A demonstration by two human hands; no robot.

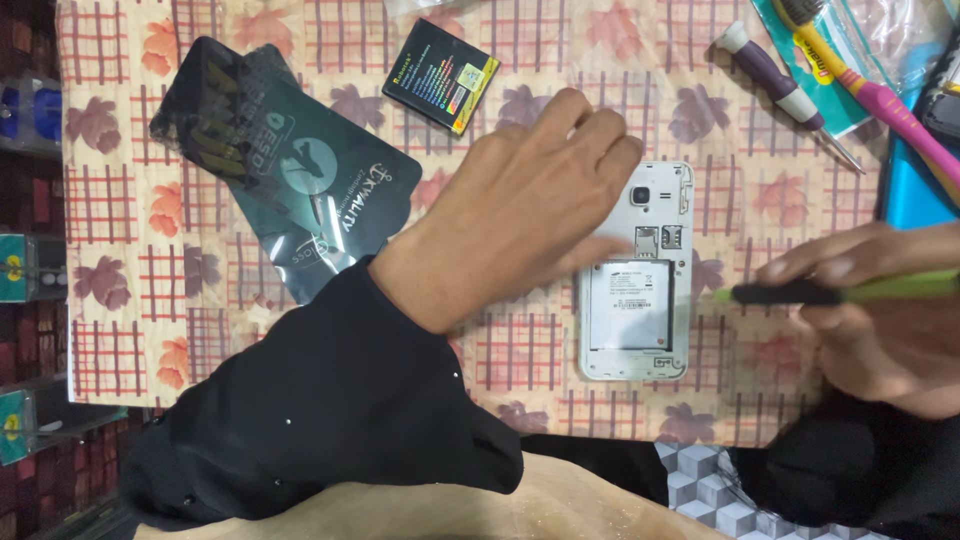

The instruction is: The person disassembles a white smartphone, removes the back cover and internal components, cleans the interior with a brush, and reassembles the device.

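Note:
A white phone lies face down on the patterned tablecloth with its back cover off and the empty battery bay showing. My left hand hovers over its upper left corner, fingers together and curled down, touching or nearly touching the phone's edge. My right hand is at the right and grips a thin tool with a black tip and green handle, its tip pointing at the phone's right side. A black battery with a yellow edge lies apart at the top.
A dark plastic pouch lies at the left. A purple and white screwdriver, a pink and yellow toothbrush and a blue object sit at the top right. The table's near edge runs along the bottom.

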